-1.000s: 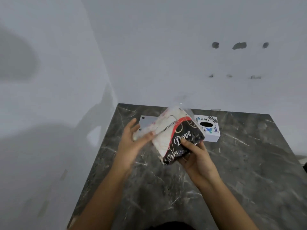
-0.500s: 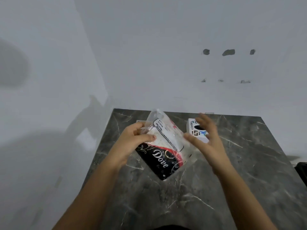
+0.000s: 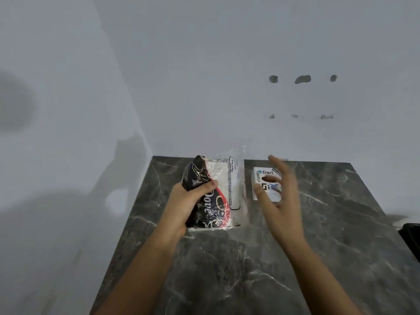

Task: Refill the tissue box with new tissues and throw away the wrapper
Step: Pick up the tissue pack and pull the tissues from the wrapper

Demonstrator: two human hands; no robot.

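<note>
**A:** What have you got in your left hand (image 3: 188, 208)?

**B:** Your left hand is clenched round the tissue pack (image 3: 212, 196), thumb pressed across its dark printed face just above the word "Dove", the other fingers hidden behind it. You hold it nearly upright above the marble table (image 3: 227, 269), its black and red side toward your palm, and the clear plastic wrapper (image 3: 236, 178) with a block of small print stands out on the right side.

**A:** And your right?

**B:** Your right hand (image 3: 278, 196) is released, fingers spread and blurred, gripping nothing. It hangs just right of the pack, apart from it, with a thin edge of clear film between the two.

**A:** Where is the box?

**B:** The tissue box (image 3: 264, 183) sits on the table toward the far edge, right of the pack and partly behind your right hand. It is white, with "Dart" printed on top and a dark oval opening in the middle.

**A:** Beyond that?

**B:** A pale wall (image 3: 204, 76) rises behind the table, with three dark holes high on the right.
</note>
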